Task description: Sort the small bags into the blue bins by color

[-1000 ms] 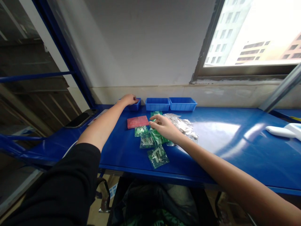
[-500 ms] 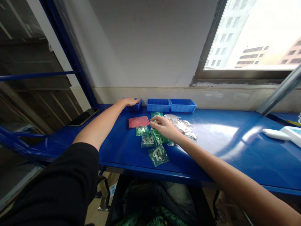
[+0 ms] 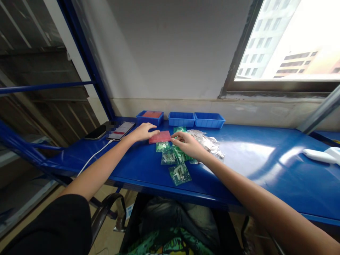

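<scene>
While the red packet point(image 3: 161, 137) is lying flat on the surface point(image 3: 278, 166) between our two hands, we are holding our left hand point(image 3: 143, 131) at its left end, the thumb pointing across the packet's far left corner and the other fingers reaching a little farther back, nearer the wall point(image 3: 170, 56). We are spreading that thumb away from the fingers, so a gap is showing between them; whether the thumb is touching the packet or hovering just over it, we are not managing to tell. At the opposite end we are holding our right hand point(image 3: 186, 144) with its fingers bent and the thumb close under the forefinger; its tips are sitting right beside the packet's right edge, and we cannot tell whether they are pinching it. Just on our side of the packet, small green bags point(image 3: 180, 173) are lying in an overlapping group, while silvery bags point(image 3: 209, 143) are forming a heap to the right, beyond our right hand. Behind everything, three blue bins point(image 3: 181, 124) are standing by the wall, the leftmost one containing orange-red pieces point(image 3: 152, 114). Left of our left hand, a phone point(image 3: 122, 130) is lying with a white cable point(image 3: 95, 154) at its near end.
</scene>
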`<state>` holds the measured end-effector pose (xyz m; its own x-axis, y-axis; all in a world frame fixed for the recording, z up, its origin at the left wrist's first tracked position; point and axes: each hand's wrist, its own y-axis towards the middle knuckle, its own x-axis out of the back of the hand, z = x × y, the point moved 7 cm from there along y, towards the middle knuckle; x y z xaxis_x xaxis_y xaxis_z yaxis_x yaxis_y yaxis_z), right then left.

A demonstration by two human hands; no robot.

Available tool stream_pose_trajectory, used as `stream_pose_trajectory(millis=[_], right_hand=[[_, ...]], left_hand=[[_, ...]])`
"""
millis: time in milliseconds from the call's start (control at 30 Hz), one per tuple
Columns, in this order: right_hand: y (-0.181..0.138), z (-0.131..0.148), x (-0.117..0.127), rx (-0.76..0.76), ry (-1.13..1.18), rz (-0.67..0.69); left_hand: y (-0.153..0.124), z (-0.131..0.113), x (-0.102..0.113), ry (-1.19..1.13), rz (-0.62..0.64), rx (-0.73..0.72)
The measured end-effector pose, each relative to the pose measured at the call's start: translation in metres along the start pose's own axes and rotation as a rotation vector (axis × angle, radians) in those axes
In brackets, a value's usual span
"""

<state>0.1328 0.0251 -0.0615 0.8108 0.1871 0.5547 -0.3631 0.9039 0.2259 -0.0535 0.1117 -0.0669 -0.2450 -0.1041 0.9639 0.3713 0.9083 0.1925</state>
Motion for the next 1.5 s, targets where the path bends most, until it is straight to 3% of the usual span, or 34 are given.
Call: stream_pose_trajectory(millis=[100, 167, 433, 733, 833, 1000, 1100, 1300, 1500], right_hand=[[-0.001, 0.003, 0.0, 0.023, -0.028, -0.012], [-0.001, 0.005, 0.0, 0.034, -0.045, -0.019], [-0.001, 0.007, -0.001, 0.043, -0.068, -0.003], [-0.001, 0.008, -0.001, 0.066, -0.076, -0.009], [-0.001, 0.005, -0.001, 0.051, -0.065, -0.039], [0.001, -0.003, 0.011, 0.039, 0.012, -0.255], [0.004, -0.006, 0.012, 0.039, 0.11, -0.277], [0.003, 0.001, 0.009, 0.063, 0.226, -0.249], [0.002, -0.007, 0.02, -0.008, 0.347, -0.355]], left_hand=[[-0.013, -0.001, -0.012, -0.034, 0.154, 0.083], [-0.015, 0.001, -0.012, -0.101, 0.164, 0.143], [-0.012, 0.017, -0.012, -0.515, 0.0, 0.281], [-0.014, 0.011, -0.013, -1.083, -0.219, 0.435], [-0.015, 0.005, -0.002, -1.188, -0.319, 0.375], [-0.019, -0.017, 0.025, -1.376, -0.392, 0.171], [-0.022, -0.035, 0.03, -1.406, -0.356, 0.106], [-0.024, -0.063, 0.018, -1.47, -0.184, -0.005], [-0.028, -0.075, -0.001, -1.454, 0.051, 0.034]])
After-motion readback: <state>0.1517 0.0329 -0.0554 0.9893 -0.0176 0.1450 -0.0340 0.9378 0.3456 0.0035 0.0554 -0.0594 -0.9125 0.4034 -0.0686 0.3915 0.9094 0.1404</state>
